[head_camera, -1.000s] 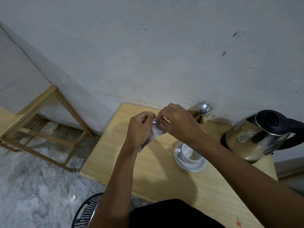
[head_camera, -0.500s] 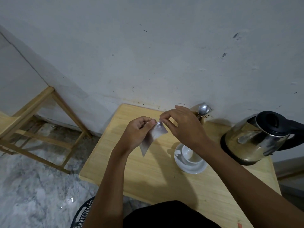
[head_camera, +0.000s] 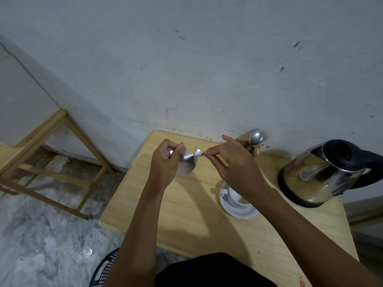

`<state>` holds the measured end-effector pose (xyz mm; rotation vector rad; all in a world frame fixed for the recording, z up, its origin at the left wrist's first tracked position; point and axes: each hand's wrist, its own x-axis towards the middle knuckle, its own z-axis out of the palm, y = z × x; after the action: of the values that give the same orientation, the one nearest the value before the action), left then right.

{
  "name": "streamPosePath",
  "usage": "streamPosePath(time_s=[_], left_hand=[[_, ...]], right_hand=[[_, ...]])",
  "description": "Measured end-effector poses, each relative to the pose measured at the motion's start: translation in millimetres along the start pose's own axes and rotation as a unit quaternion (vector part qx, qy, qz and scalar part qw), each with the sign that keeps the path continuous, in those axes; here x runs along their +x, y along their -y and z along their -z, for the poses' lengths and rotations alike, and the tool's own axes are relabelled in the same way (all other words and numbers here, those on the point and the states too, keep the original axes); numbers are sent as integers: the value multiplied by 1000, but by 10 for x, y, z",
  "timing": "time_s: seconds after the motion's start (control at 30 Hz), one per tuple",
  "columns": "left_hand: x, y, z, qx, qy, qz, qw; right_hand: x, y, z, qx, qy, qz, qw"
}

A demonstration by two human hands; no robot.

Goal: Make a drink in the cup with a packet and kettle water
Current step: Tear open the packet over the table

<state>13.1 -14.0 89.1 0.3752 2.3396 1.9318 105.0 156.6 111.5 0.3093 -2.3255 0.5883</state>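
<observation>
A small silvery packet (head_camera: 187,163) hangs in the air above the wooden table (head_camera: 186,214). My left hand (head_camera: 164,162) pinches its upper left part. My right hand (head_camera: 236,164) pinches a torn strip at its top right, and the two pieces have spread apart. A white cup (head_camera: 235,198) stands on a white saucer (head_camera: 240,211) below my right wrist, partly hidden by it. A steel kettle (head_camera: 317,177) with a black lid and handle sits at the table's right.
A wooden holder with spoons and a fork (head_camera: 256,139) stands against the wall behind my right hand. A wooden frame stand (head_camera: 51,154) is on the floor at the left. A black perforated basket (head_camera: 105,270) lies below the table's near edge.
My hands have drawn apart, opening a tear across the top of the packet. The right hand moved right with the torn strip.
</observation>
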Motion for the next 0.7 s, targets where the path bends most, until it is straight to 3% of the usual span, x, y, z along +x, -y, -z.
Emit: streamPosePath(time_s=[0.17,0.33,0.47,0.7], left_hand=[[19,54,96,24,-50,-12,998],[36,166,239,41,-57,-2,998],[-15,208,292,36,-58,20,997],[-249,261,291,85,-80,105,988]], right_hand=[[-267,69,21,63,-65,-90,992],[-431,170,101,153,-109,-325,927],[-577,12,-170,201,1,-448,871],[-607,-67,-991,182,173,-515,819]])
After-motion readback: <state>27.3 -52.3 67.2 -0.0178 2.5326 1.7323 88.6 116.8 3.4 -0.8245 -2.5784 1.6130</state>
